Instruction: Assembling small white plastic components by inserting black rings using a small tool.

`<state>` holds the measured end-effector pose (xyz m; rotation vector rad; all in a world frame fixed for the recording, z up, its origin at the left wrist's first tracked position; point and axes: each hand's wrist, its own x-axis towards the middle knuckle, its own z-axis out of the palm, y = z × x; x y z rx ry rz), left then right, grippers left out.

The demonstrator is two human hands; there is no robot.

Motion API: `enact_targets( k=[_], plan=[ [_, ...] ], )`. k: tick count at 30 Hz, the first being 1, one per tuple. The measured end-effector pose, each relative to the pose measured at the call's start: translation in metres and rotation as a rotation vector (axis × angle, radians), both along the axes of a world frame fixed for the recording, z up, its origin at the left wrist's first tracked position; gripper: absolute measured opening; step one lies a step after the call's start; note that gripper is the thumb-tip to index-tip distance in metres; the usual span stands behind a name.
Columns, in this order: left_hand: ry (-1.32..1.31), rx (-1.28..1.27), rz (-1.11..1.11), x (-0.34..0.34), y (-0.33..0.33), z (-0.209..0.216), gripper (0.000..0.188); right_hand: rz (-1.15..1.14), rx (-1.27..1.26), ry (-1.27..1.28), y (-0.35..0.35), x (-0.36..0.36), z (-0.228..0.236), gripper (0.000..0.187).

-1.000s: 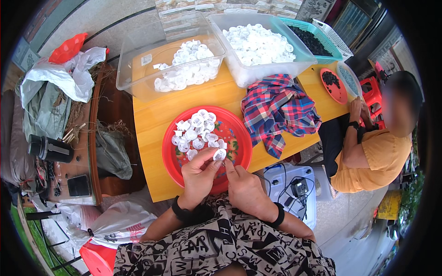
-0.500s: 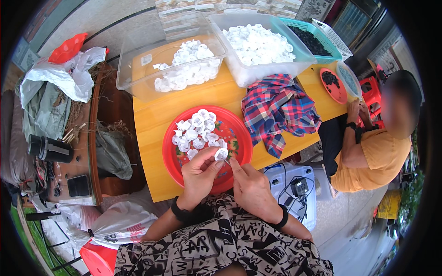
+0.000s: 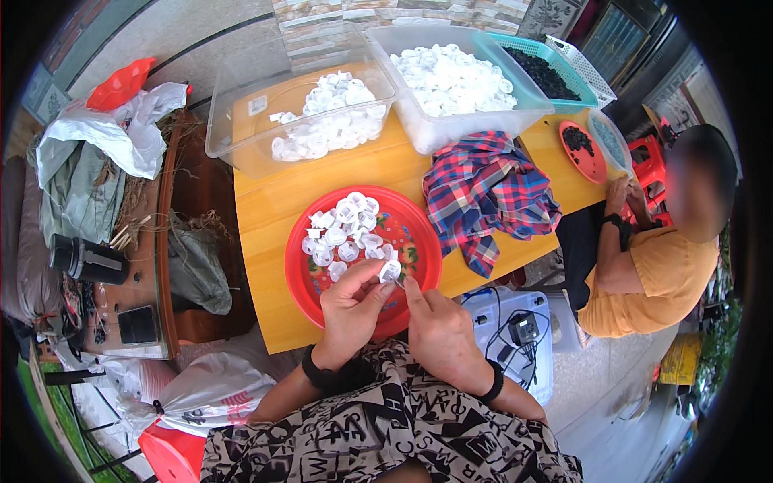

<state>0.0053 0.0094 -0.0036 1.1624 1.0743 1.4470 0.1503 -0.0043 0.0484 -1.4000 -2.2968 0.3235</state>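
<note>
Stone-patterned wall is seen behind a yellow wooden surface, by which most of the containers are carried. At its far side a clear bin is partly filled with white plastic pieces, and beside it a translucent tub is heaped with more of them. Farther right, dark pieces are contained in a teal basket.

Near the front edge a round red tray is set, and loose white parts are gathered on its left half. Above the tray's lower right part, a single white piece is pinched between thumb and index finger of the left hand. By the right hand, its fingers curled, a thin tool is grasped; most of it is hidden, but its tip is held close against the piece. Whether the two are touching cannot be told.

Just to the right of the tray a crumpled plaid cloth is draped over the surface edge. Below it, black cables are piled on a pale blue box lid. At far right a co-worker in an orange shirt is seated near a small red plate strewn with black bits. On the left, a black bottle is laid on a brown stand.
</note>
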Motion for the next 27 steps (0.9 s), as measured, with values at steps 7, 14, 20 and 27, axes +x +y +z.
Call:
enact_targets(
  k=[7,14,20,27],
  plan=[
    [0.097,0.075,0.014,-0.002,-0.002,-0.008,0.030,0.094,0.115,-0.341,0.000,-0.005,0.014,0.050],
    [0.161,0.049,0.007,-0.001,-0.001,-0.014,0.028,0.207,0.145,-0.626,0.005,-0.011,0.022,0.044],
    [0.143,0.038,-0.061,-0.005,0.002,-0.017,0.028,0.232,0.091,-0.471,0.016,0.000,0.019,0.041],
    [-0.186,-0.081,-0.154,-0.013,0.004,0.001,0.028,0.138,0.023,-0.121,0.018,0.027,0.026,0.045]
  ],
)
